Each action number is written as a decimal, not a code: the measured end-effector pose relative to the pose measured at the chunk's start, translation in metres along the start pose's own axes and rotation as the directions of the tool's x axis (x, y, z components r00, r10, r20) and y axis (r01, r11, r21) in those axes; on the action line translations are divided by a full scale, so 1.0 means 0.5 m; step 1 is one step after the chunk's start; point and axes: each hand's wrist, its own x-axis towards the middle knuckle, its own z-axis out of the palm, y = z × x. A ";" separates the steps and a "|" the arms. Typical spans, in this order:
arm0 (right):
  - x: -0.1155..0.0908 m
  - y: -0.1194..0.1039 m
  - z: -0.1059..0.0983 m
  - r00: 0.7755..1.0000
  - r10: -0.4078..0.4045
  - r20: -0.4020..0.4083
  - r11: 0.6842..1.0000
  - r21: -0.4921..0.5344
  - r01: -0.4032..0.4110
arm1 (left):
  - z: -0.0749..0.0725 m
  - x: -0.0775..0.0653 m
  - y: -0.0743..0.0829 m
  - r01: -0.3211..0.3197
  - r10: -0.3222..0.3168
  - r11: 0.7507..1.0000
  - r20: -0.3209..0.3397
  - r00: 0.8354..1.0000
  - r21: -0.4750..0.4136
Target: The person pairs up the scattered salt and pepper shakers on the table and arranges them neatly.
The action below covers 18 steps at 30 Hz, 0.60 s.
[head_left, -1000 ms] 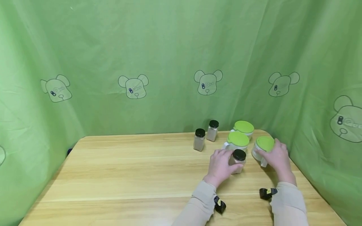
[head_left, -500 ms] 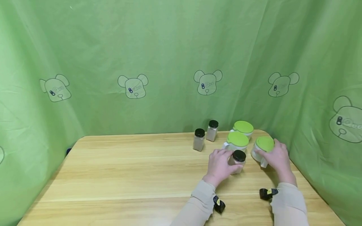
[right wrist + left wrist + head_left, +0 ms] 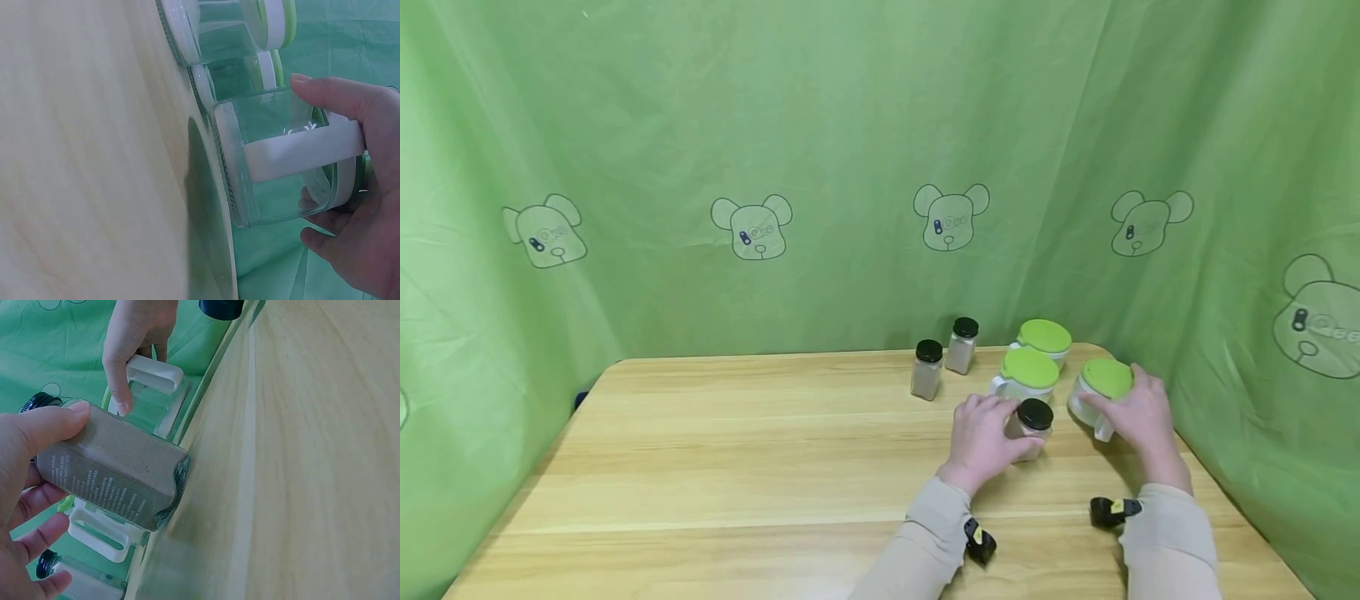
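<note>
Holding the nearest jar (image 3: pixel 1032 425) upright, the left grip (image 3: pixel 982 440) sits left of the rightmost pot (image 3: pixel 1102 384), which the right grip (image 3: pixel 1141 417) seemingly clasps.

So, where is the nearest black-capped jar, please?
The black-capped jar is right of centre in the head view, held by the left hand in front of a green-lidded pitcher.

- The head view is showing bright, even light, pale glare washing the bench (image 3: pixel 737 467) low in frame.
- Both wrist views are looking dimmer and bluish.
- In the right one, grain is blurring, a glass jar (image 3: pixel 281 194) is catching glints.
</note>
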 end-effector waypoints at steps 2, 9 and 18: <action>0.000 0.000 -0.002 1.000 0.000 -0.001 1.000 0.000 0.000 | -0.001 0.001 0.000 -0.004 0.004 1.000 -0.002 1.000 0.003; 0.003 0.004 -0.008 1.000 0.005 -0.002 1.000 0.011 -0.005 | -0.004 0.002 -0.001 -0.016 0.016 1.000 -0.009 1.000 -0.007; 0.005 0.005 -0.009 1.000 -0.001 0.023 1.000 -0.009 0.002 | -0.006 -0.004 -0.003 -0.007 0.006 0.999 -0.022 1.000 -0.049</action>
